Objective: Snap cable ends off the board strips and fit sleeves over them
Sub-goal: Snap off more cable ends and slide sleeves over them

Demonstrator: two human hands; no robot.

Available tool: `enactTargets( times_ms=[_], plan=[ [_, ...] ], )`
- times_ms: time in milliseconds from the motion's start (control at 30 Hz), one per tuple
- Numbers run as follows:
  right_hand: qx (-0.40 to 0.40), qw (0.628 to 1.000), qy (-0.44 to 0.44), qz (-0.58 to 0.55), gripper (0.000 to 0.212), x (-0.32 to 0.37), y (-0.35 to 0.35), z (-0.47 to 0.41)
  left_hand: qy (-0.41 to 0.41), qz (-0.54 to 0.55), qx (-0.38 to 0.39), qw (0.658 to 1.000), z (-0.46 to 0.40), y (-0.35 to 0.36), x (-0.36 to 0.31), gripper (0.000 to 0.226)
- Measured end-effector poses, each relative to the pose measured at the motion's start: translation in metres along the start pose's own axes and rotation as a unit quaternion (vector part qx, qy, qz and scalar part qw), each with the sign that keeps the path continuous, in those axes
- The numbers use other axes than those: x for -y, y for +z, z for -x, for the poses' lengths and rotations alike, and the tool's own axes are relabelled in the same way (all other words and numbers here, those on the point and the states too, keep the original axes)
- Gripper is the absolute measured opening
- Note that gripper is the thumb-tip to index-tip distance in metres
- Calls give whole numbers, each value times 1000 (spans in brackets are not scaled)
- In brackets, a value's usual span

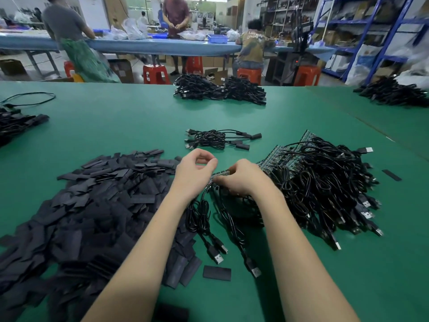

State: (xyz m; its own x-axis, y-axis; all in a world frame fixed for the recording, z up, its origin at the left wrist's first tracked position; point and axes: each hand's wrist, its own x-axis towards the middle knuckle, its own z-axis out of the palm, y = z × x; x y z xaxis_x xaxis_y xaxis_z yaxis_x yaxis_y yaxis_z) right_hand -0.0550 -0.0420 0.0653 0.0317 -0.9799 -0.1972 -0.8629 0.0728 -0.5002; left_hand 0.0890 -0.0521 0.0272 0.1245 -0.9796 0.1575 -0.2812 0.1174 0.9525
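Note:
Both hands meet over the middle of the green table (116, 117). My left hand (193, 175) and my right hand (241, 180) each pinch one end of a short green board strip (221, 174) held just above the table. Black cables (202, 214) hang from the strip toward me, their USB plugs (217, 257) lying on the table. To the left spreads a big heap of flat black sleeves (92, 205). On the right lies a pile of board strips with cables attached (318, 184).
A small bundle of sleeved cables (220, 138) lies just beyond my hands. Larger cable bundles (218, 90) sit at the far edge, others at far right (392, 91) and far left (16, 122). Loose sleeves (217, 273) lie near the plugs. People work at a blue bench behind.

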Motion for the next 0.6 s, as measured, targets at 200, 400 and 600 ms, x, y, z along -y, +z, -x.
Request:
enactTargets(
  times_ms=[200,400,600],
  plan=[
    [64,929,-46,-361,34,-12,-6,-4,-36,46,19,998,0,-7,-4,20],
    [137,852,-42,-503,18,-18,-18,2,-154,244,160,944,3,-19,-19,12],
    [143,840,-42,-521,35,-17,-20,3,-160,294,211,918,8,-26,-20,21]
  ],
)
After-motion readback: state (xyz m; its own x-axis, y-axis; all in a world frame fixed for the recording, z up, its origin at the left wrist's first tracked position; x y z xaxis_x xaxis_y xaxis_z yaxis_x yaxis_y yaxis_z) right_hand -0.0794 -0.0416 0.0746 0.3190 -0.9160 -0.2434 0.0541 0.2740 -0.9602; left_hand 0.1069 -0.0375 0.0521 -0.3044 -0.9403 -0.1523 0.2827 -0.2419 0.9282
